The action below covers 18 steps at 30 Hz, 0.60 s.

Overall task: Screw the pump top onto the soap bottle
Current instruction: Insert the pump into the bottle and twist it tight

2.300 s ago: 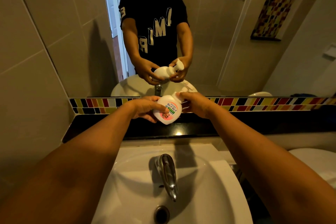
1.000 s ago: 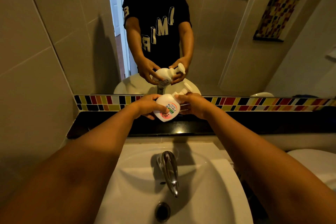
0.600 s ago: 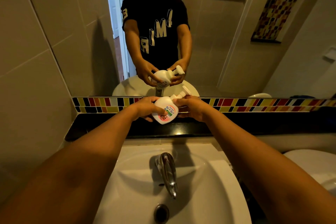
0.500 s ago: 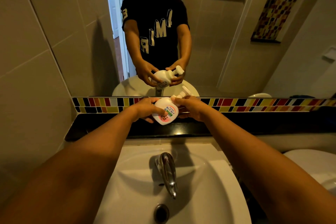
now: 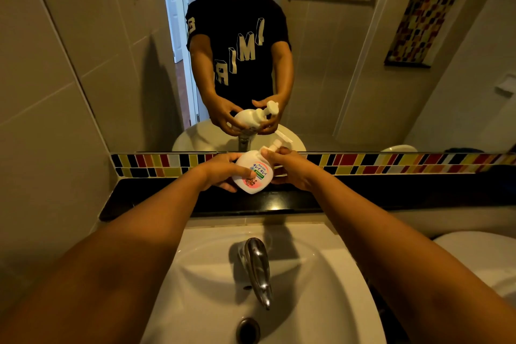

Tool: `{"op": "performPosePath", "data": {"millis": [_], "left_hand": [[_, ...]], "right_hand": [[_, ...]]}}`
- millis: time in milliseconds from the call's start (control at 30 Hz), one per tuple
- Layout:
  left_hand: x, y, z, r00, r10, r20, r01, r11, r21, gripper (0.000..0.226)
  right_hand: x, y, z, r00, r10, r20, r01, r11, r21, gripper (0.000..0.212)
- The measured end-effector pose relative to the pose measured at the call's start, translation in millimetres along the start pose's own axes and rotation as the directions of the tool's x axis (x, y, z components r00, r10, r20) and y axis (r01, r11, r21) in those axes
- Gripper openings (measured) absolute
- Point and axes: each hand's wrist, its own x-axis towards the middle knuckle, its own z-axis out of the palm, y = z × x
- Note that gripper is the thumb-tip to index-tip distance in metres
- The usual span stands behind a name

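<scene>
I hold a white soap bottle (image 5: 254, 173) with a pink and green label in the air above the black ledge, tilted with its neck up and to the right. My left hand (image 5: 216, 173) wraps the bottle's body, thumb across the label. My right hand (image 5: 290, 169) closes around the white pump top (image 5: 275, 145) at the bottle's neck; only the pump's head shows past my fingers. The joint between pump and neck is hidden by my fingers. The mirror shows the same grip from the front.
A white basin (image 5: 315, 282) with a chrome tap (image 5: 257, 265) and drain (image 5: 248, 330) lies below my arms. A black ledge (image 5: 391, 193) and a coloured tile strip (image 5: 391, 162) run under the mirror (image 5: 349, 64). A white toilet lid (image 5: 485, 257) sits at the right.
Both hands stay on the bottle and pump above the ledge. My right hand's fingers have shifted around the pump, and the bottle has tilted slightly.
</scene>
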Motion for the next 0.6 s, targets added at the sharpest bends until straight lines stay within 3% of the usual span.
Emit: {"op": "performPosePath", "data": {"millis": [267, 467, 600], "left_hand": [[1.9, -0.1, -0.4, 1.000, -0.001, -0.015, 0.002, 1.000, 0.020, 0.056], [-0.7, 0.4, -4.0, 0.997, -0.036, 0.063, 0.037, 0.999, -0.019, 0.051], [-3.1, 1.7, -8.7, 0.988, -0.078, 0.130, 0.086, 0.994, -0.061, 0.051]], "right_hand": [[0.6, 0.4, -2.2, 1.000, -0.022, -0.014, 0.022, 1.000, -0.008, 0.019], [-1.0, -0.6, -5.7, 0.999, -0.015, 0.036, 0.016, 1.000, -0.009, 0.023], [-3.0, -2.7, -6.6, 0.998, -0.010, 0.064, 0.010, 1.000, 0.008, 0.038]]}}
